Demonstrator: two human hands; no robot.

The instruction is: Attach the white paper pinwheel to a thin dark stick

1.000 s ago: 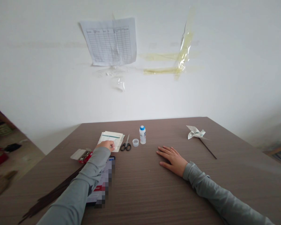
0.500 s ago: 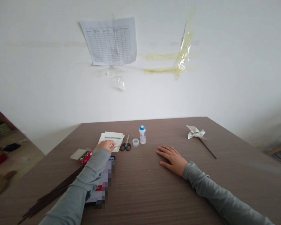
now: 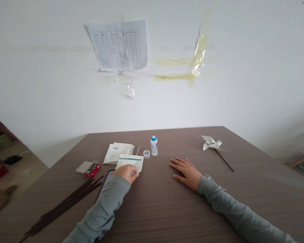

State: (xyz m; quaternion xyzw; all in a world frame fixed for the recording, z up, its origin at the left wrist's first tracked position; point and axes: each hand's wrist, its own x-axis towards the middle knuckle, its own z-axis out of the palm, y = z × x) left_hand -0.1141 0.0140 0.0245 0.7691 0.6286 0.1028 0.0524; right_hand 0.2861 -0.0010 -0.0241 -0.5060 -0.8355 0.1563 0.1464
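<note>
Head view across a brown wooden table [image 3: 154, 202] set against a white wall. The left hand [image 3: 126, 172] has drawn a single sheet of paper [image 3: 130, 161] off the paper stack [image 3: 116, 152] and toward the near edge; a second ago that hand lay on the stack itself, farther back and to the left. The sheet, marked with a dark green stripe, now lies partly over the scissors [image 3: 137, 150], of which only the blade tips show; earlier the scissors lay fully exposed beside the stack. The left fingers are curled over the sheet's near edge in a light pinch, thumb beneath or beside it; the exact grip cannot be told. With the sleeve moved, the dark phone [image 3: 104, 184] under the forearm is less covered. The right hand [image 3: 186, 171] rests flat and open on the table, palm down, holding nothing, unchanged in place. Unmoved: the white glue bottle [image 3: 154, 145] with its loose cap [image 3: 146, 154], the red pin box [image 3: 89, 167], the bundle of dark sticks [image 3: 66, 206], and the finished paper pinwheel [image 3: 212, 143] at far right.
</note>
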